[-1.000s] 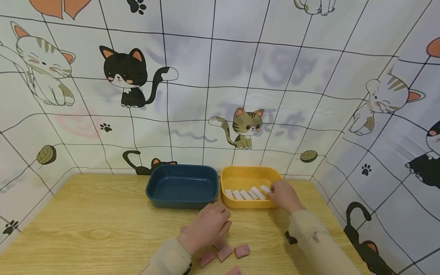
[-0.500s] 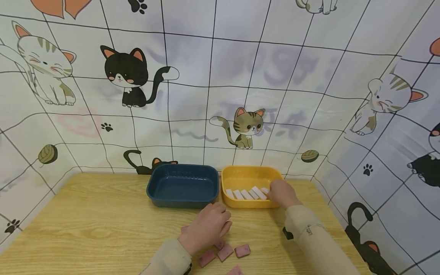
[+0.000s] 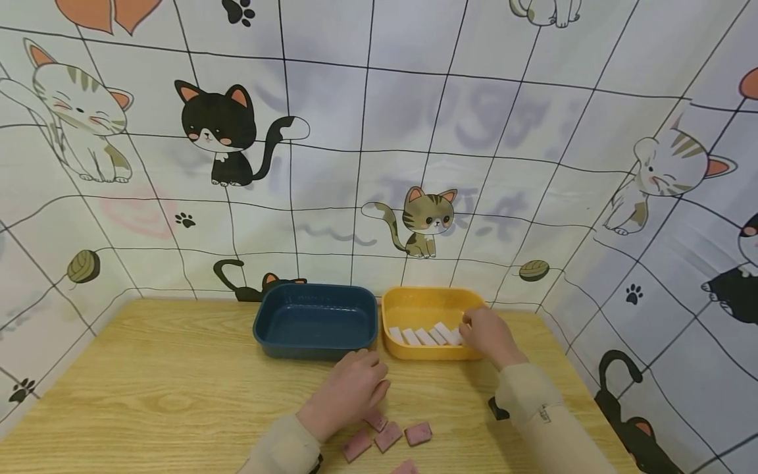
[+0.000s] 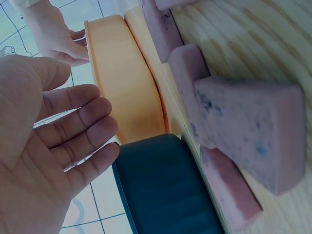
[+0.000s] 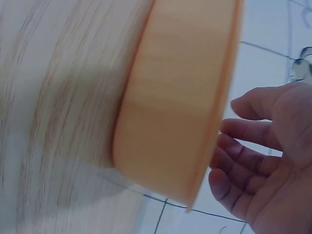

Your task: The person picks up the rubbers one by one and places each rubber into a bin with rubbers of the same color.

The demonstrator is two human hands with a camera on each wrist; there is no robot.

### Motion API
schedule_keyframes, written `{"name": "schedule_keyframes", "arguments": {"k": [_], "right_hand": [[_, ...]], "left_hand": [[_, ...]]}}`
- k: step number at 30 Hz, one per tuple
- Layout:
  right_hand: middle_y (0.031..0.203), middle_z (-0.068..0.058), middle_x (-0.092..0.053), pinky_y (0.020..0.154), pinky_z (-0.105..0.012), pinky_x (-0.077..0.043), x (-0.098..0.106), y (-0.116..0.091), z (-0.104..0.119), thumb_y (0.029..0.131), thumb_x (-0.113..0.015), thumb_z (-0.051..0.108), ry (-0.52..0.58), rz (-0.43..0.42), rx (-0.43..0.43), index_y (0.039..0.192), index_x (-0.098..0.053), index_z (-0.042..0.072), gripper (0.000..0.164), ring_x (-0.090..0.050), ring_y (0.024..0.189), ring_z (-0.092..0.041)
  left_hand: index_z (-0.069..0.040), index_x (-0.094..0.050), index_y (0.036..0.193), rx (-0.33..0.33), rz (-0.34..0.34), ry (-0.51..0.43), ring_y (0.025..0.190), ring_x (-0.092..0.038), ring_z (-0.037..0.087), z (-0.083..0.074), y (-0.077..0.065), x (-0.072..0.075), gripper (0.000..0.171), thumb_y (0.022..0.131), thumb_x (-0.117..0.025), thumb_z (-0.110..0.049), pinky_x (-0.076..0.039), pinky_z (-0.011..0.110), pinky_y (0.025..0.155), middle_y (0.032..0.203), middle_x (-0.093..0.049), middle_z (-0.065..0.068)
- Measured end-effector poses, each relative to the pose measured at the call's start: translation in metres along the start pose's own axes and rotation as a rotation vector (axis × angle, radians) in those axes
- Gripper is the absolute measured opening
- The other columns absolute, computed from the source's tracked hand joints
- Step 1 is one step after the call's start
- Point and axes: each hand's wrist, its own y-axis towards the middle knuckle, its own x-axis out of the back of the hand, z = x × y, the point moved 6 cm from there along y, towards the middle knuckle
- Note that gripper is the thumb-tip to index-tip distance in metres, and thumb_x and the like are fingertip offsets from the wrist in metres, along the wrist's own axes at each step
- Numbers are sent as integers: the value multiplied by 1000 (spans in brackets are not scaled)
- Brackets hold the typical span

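- White blocks (image 3: 425, 336) lie side by side inside the yellow tray (image 3: 435, 352), along its near side; the rightmost is partly hidden by your right hand (image 3: 488, 334).
- Your right hand is at that tray's right end, released, its fingers loosely bent and the thumb apart from the forefinger. Some fingertips pass behind the rim in the right wrist view, so you cannot tell whether they touch a block.
- Your left hand (image 3: 346, 392) hovers palm-down above the table (image 3: 177, 375), relaxed and released, its fingers nearly straight in the left wrist view.
- Pink blocks (image 3: 388, 436) with dark specks lie scattered on the wood-grain table, below and to the right of your left hand; one is cut off by the bottom edge of the head view.
- Just left of the yellow tray sits a dark blue tray (image 3: 316, 322), beyond your left hand.
- Beige sleeves (image 3: 556, 421) cover your forearms.
- Behind the table hangs a white wall covering (image 3: 331, 99) with black grid lines and cartoon cats (image 3: 227, 138).
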Motion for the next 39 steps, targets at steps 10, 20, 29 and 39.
{"name": "schedule_keyframes", "arguments": {"k": [10,20,29,39], "right_hand": [[98,-18,-65,71,-46,-57,24,-30,31,95,-66,6,89,-281,141,104,-74,-5,17,-65,81,-31],[98,-13,-63,69,-42,-56,29,-54,56,92,-74,7,136,-418,239,105,-74,-1,15,-64,86,-27],[95,-9,-63,66,-36,-54,26,-74,74,87,-80,4,149,-517,344,103,-75,1,17,-59,83,-20],[96,-7,-63,66,-30,-54,22,-89,91,84,-81,3,196,-557,447,104,-75,2,20,-60,85,-18]], "left_hand": [[-18,-61,79,19,-10,-22,72,-47,13,5,-7,8,21,99,-68,-23,-45,30,70,77,-50,-6],[-18,-59,77,15,-64,-17,71,-48,13,9,-13,12,23,98,-69,-21,-47,31,69,77,-51,-6],[-20,-55,73,32,-87,-18,68,-42,12,15,-19,14,29,97,-72,-21,-46,31,68,72,-44,-6],[-18,-59,77,40,-75,-13,72,-45,12,17,-24,17,23,96,-72,-21,-47,32,70,77,-48,-6]]}}
